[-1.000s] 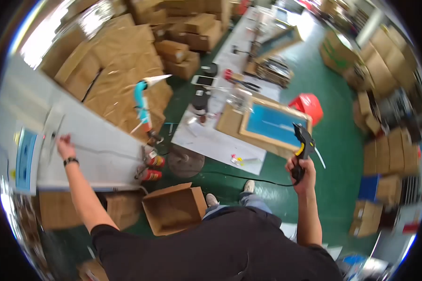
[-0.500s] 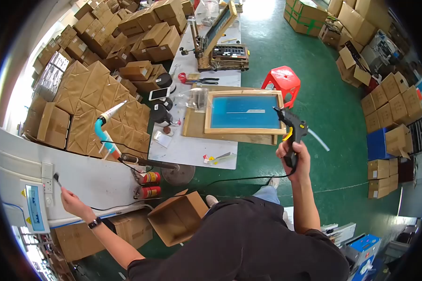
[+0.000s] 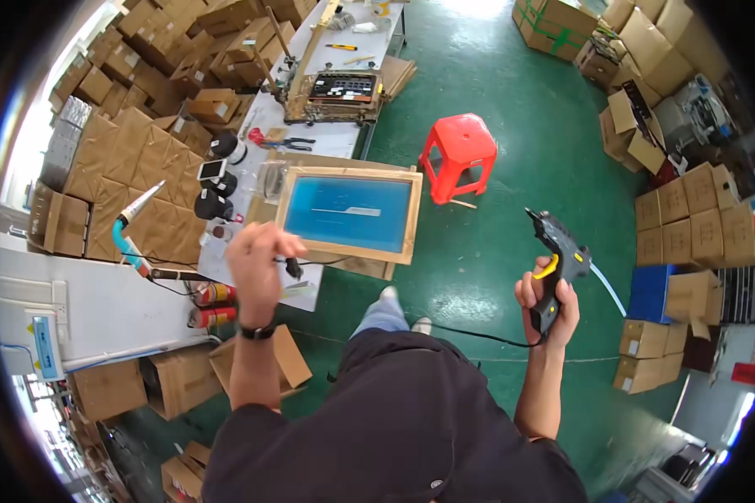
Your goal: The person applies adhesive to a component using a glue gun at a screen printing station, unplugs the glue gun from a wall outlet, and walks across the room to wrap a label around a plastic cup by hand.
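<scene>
My right hand [image 3: 552, 303] is closed round the handle of a black hot glue gun [image 3: 559, 251] with a yellow trigger. Its nozzle points up and left, and a pale glue stick [image 3: 608, 289] sticks out of its back. A black cord [image 3: 486, 335] runs from the gun's handle toward my body. My left hand [image 3: 260, 264], slightly blurred, is raised over the table's near corner with its fingers closed on a black power plug [image 3: 293, 268]. Just beyond it lies a wooden-framed printing screen [image 3: 356, 210] with blue mesh.
A red stool [image 3: 461, 155] stands right of the white table [image 3: 306, 281]. Black jars [image 3: 214, 204], a phone [image 3: 212, 170] and pliers [image 3: 289, 143] lie on the table's left. A heat gun [image 3: 130, 239] is mounted at left. Stacked cartons [image 3: 143, 184] line both sides.
My left hand has drawn the plug away from the wall socket, to the right over the table. My body has turned and shifted right; the glue gun stays in my right hand.
</scene>
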